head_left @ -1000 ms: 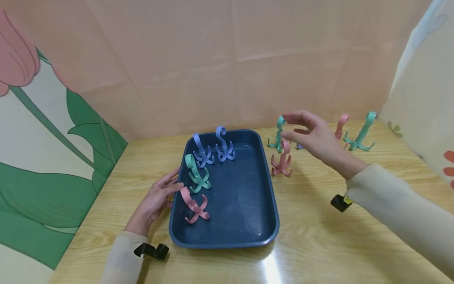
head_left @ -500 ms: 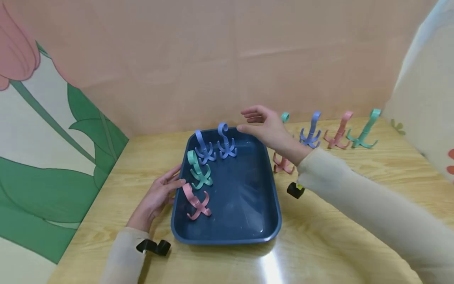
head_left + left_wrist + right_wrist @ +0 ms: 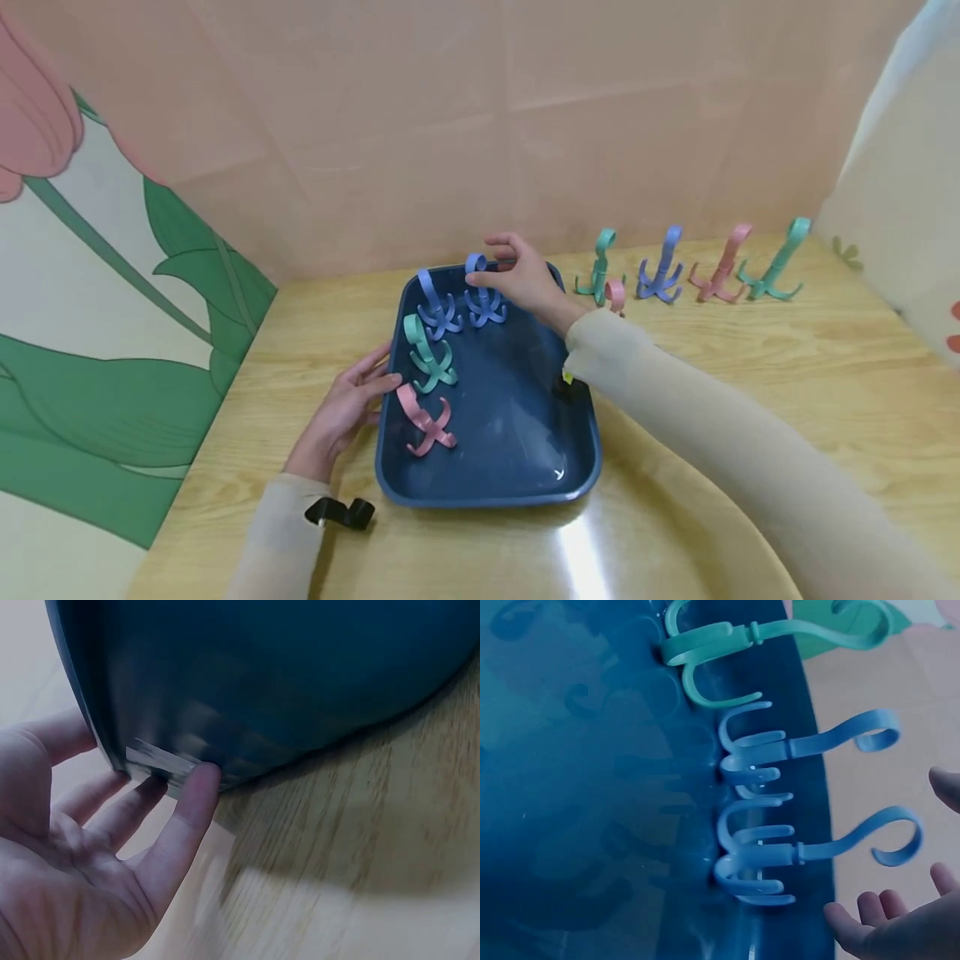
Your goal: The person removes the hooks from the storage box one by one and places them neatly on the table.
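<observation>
Steadying, presumably: left grip (image 3: 347, 410), thumb over the left edge of the tray (image 3: 502, 450), fingers spread outside. Right grip (image 3: 525, 279): parted around the tray's right-hand blue hook (image 3: 769, 856), seemingly unheld, standing on splayed prongs near the far edge.

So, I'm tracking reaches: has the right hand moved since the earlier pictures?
Yes, leftward: in the head view, the right hand crossed the right rim of the tray, from hooks outside to beside a blue hook inside.
</observation>
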The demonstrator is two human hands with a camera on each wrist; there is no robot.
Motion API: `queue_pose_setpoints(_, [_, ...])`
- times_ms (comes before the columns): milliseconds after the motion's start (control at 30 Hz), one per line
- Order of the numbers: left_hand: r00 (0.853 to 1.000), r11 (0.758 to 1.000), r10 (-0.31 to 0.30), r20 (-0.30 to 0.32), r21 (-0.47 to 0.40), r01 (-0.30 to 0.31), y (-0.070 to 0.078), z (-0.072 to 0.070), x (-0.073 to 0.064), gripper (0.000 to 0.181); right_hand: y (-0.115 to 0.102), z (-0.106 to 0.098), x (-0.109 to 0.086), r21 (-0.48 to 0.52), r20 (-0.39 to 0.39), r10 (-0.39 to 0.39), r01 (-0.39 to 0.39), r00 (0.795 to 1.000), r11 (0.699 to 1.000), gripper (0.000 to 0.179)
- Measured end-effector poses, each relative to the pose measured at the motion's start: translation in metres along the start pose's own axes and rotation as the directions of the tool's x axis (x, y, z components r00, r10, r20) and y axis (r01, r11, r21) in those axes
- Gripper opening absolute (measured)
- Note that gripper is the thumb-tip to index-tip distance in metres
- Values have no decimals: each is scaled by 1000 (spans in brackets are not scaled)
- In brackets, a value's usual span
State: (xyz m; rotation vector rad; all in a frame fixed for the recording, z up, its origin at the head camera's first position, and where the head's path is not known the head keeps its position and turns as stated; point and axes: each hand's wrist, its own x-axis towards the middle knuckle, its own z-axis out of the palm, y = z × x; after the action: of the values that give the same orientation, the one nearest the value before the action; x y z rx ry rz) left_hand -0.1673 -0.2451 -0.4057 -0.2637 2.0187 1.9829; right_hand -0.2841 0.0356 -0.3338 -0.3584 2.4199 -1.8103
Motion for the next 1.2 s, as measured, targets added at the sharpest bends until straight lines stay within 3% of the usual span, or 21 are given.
queue_pose_setpoints(300, [1000, 1000, 12, -1, 13, -12, -5, 0, 2, 58, 12, 18, 4, 63, -69, 24, -19, 997, 998, 69])
queue_pose_setpoints(700, [1000, 1000, -5, -2, -18, 5, -12, -3, -12, 60, 20, 35, -3, 60, -113, 19, -12, 993, 998, 50])
queue_pose_setpoints(900, [999, 999, -35, -8, -16, 35, -17, -4, -22, 60, 19, 44, -11, 44, -102, 12, -8, 995, 999, 48])
queue_pose_setpoints(1200, [999, 999, -47, -11, -7, 47, -20, -12, -29, 60, 10, 50, -21, 25, -50, -72, 73, 996, 997, 49])
